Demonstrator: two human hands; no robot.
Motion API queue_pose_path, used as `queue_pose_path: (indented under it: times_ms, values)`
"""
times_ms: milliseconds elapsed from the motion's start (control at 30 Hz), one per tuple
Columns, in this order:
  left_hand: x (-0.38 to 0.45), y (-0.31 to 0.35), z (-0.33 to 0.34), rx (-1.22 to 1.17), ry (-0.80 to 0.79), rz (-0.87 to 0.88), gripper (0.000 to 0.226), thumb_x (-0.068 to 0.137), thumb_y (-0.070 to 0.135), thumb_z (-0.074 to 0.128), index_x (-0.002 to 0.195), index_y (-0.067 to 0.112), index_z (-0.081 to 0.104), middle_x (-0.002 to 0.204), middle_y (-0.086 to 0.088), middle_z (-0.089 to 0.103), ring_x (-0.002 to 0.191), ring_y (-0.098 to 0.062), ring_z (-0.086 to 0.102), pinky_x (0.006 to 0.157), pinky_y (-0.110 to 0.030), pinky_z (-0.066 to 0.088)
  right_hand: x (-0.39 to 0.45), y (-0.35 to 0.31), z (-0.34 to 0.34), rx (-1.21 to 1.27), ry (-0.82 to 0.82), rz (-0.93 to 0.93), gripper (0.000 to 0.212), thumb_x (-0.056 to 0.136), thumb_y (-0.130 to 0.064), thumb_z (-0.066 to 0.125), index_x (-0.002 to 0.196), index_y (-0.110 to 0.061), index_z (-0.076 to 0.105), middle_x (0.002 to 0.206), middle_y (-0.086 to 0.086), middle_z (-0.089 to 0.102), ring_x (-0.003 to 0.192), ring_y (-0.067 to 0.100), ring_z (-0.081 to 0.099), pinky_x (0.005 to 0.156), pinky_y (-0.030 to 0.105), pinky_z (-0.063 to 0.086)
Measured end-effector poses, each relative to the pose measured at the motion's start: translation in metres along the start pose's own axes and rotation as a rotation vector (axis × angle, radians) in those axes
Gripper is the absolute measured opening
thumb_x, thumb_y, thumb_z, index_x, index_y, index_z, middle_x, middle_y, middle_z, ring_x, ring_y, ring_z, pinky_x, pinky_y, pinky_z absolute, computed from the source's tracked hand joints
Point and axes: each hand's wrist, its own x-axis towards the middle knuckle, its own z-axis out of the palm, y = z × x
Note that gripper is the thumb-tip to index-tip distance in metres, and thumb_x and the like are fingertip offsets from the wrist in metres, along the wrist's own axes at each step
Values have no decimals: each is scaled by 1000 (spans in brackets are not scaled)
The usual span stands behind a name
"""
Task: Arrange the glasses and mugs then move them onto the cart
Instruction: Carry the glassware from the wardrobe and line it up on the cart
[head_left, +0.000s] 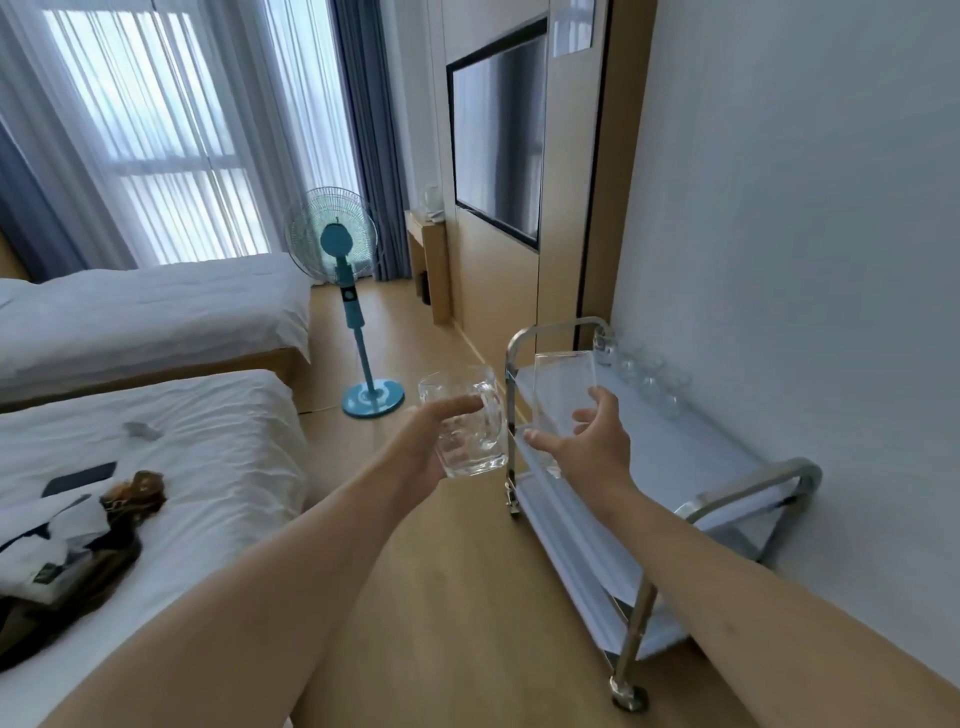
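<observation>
Beside the cart (561, 332), against the wall, you carry two pieces: your left hand (431, 436) is wrapped round a handled glass mug (467, 421), your right hand (592, 441) grips a plain tall glass (563, 384) held just over the top shelf (675, 447). A row of clear glasses (644, 374) already lines the shelf's wall side. Set the tall glass down upright beside that row first, then the mug, keeping both clear of the steel rail.
</observation>
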Motion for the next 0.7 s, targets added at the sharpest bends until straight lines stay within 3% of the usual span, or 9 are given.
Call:
queue_pose_path:
  times_ms: [200, 333, 500, 700]
  values:
    - [81, 24, 10, 86, -92, 6, 72, 60, 20, 89, 126, 5, 64, 113, -17, 73, 97, -32, 72, 83, -45, 58, 79, 12, 20, 2, 23, -9, 99, 69, -34, 92, 148, -19, 33, 125, 4, 52, 110, 19, 53, 97, 38, 49]
    - [133, 41, 27, 133, -113, -14, 65, 64, 19, 83, 124, 5, 64, 101, -11, 76, 85, -25, 76, 69, -38, 59, 135, 22, 26, 16, 36, 15, 99, 69, -33, 91, 148, -18, 33, 126, 5, 52, 111, 20, 53, 98, 40, 50]
    - [199, 47, 37, 166, -100, -4, 87, 53, 27, 92, 131, 4, 61, 112, -15, 75, 95, -30, 75, 69, -37, 59, 195, 34, 32, 5, 60, 27, 100, 68, -34, 92, 148, -20, 32, 124, 4, 52, 113, 21, 53, 99, 41, 48]
    - [269, 45, 42, 156, -119, -21, 88, 52, 25, 94, 129, 2, 58, 114, -18, 72, 97, -33, 74, 71, -40, 60, 248, 52, 44, -8, 110, 82, 101, 68, -32, 92, 149, -19, 31, 127, 5, 52, 115, 22, 53, 97, 40, 49]
